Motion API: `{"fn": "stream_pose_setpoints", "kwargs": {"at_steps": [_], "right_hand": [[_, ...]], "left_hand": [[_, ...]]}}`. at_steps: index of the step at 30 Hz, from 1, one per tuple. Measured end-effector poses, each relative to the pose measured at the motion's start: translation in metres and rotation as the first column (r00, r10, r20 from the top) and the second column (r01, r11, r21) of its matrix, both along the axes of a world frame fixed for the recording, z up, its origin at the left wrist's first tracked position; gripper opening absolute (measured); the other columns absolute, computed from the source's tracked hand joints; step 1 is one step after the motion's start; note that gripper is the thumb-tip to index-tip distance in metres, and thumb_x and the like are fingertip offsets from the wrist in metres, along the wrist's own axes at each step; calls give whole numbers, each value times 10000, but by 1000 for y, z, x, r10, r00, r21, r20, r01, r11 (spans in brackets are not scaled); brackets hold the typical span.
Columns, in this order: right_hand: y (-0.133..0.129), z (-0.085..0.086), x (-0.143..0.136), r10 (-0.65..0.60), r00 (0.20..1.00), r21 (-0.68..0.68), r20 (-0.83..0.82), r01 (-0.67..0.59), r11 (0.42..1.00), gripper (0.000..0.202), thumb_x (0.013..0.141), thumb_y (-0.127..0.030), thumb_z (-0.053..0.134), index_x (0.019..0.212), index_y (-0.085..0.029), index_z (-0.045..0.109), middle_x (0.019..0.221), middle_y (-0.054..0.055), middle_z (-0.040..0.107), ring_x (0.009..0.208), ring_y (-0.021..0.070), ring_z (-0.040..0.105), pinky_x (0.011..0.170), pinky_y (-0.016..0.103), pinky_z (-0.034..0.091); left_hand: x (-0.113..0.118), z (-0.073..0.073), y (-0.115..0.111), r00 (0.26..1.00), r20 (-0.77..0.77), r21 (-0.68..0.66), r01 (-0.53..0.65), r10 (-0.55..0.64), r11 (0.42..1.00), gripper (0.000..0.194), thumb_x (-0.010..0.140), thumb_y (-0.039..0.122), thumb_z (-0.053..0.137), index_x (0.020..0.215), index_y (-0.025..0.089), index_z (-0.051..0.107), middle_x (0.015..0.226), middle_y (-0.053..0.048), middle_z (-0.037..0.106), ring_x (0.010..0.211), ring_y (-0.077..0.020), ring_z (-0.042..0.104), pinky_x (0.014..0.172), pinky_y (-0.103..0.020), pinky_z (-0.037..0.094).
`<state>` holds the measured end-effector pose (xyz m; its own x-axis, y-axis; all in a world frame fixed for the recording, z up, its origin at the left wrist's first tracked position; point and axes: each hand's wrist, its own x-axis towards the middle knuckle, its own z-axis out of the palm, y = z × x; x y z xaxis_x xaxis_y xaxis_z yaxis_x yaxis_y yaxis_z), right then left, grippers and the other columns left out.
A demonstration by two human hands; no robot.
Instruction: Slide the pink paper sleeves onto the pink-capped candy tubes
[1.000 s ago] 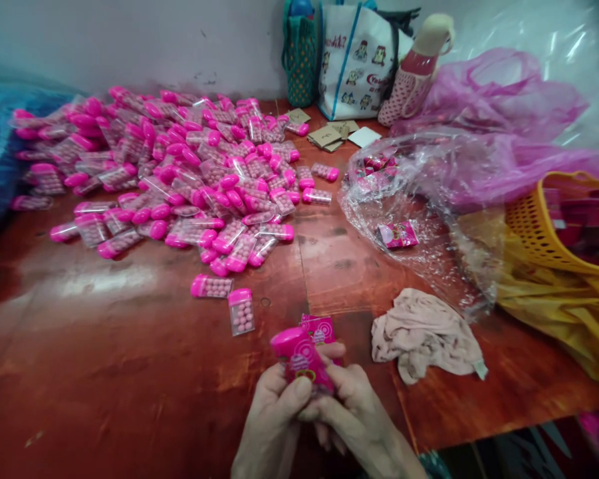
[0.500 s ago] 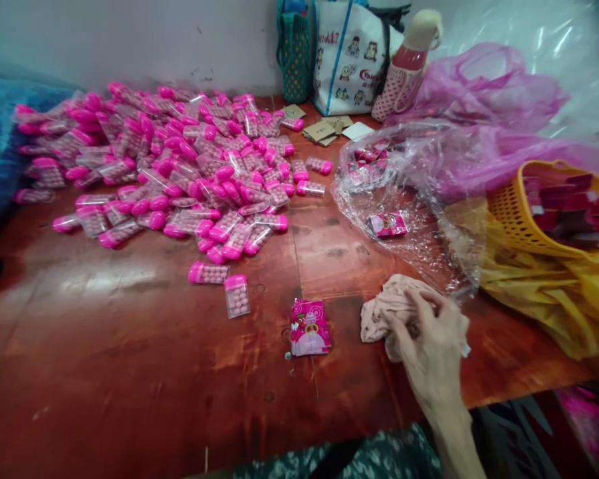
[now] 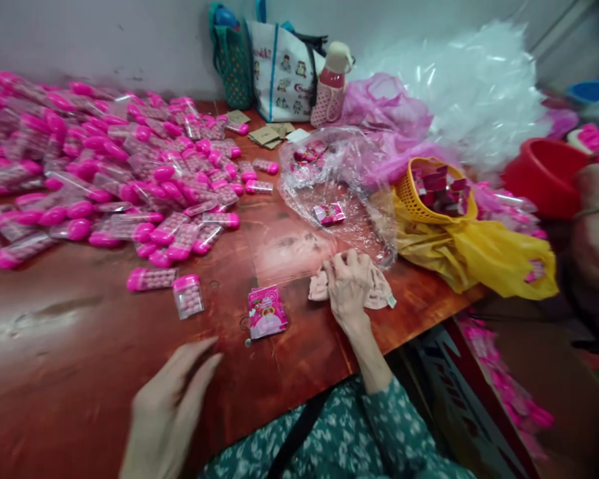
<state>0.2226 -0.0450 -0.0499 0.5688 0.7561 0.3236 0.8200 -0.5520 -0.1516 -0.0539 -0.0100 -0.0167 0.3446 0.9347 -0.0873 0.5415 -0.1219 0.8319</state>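
My right hand [image 3: 350, 283] presses down on a crumpled beige cloth [image 3: 379, 293] near the table's front edge, its fingers curled into the fabric. My left hand [image 3: 172, 392] hovers at the lower left, slightly blurred, thumb and fingers apart and holding nothing. Between the hands lies a small stack of pink printed cards [image 3: 268, 313]. Left of the stack are two clear containers of pink balls with pink caps, one upright-looking container [image 3: 188, 297] and one lying sideways [image 3: 152, 279].
A big heap of similar containers [image 3: 129, 166] covers the back left. Behind the cloth lie a clear plastic bag [image 3: 363, 226] and a yellow basket [image 3: 413, 199] of pink pieces on a yellow bag [image 3: 503, 256]. Bags and a bottle [image 3: 329, 86] stand by the wall. Another person's arm [image 3: 598, 199] is far right.
My left hand has come into view at the lower left. The right hand has closed down onto the cloth, which lies more spread out. The view has swung to the right.
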Motion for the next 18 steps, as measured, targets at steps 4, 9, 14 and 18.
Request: {"fn": "stream_pose_setpoints", "kwargs": {"at_steps": [4, 9, 14, 18], "right_hand": [[8, 1, 5, 25, 999, -49, 24, -24, 998, 275, 921, -274, 420, 774, -186, 635, 833, 88, 576, 813, 247, 409, 706, 361, 273], [12, 1, 10, 37, 999, -61, 18, -36, 997, 336, 938, -307, 401, 724, -187, 631, 814, 75, 592, 813, 228, 411, 706, 354, 266], [9, 6, 10, 44, 999, -21, -17, -44, 999, 328, 931, -336, 423, 730, -194, 641, 796, 61, 593, 817, 223, 420, 729, 345, 287], [3, 12, -17, 5, 998, 71, -67, 0, 997, 269, 920, -347, 438, 921, -165, 636, 979, 112, 577, 917, 264, 422, 791, 390, 309]], "left_hand": [[61, -16, 12, 981, -136, 174, 163, -140, 971, 306, 850, 363, 481, 1071, 178, 583, 970, -77, 610, 872, -249, 603, 783, -371, 452], [78, -29, 10, 972, -211, 317, 169, -105, 933, 334, 857, 342, 474, 1097, 133, 576, 1010, -107, 570, 915, -260, 583, 799, -380, 460], [71, -37, 11, 993, -72, 278, 108, -92, 955, 327, 833, 328, 531, 1093, 135, 579, 1031, -89, 559, 862, -217, 592, 720, -325, 493], [70, -40, 12, 996, 40, 226, 70, -81, 972, 263, 837, 274, 529, 1071, 168, 584, 1017, -67, 556, 851, -191, 586, 699, -300, 495]]}}
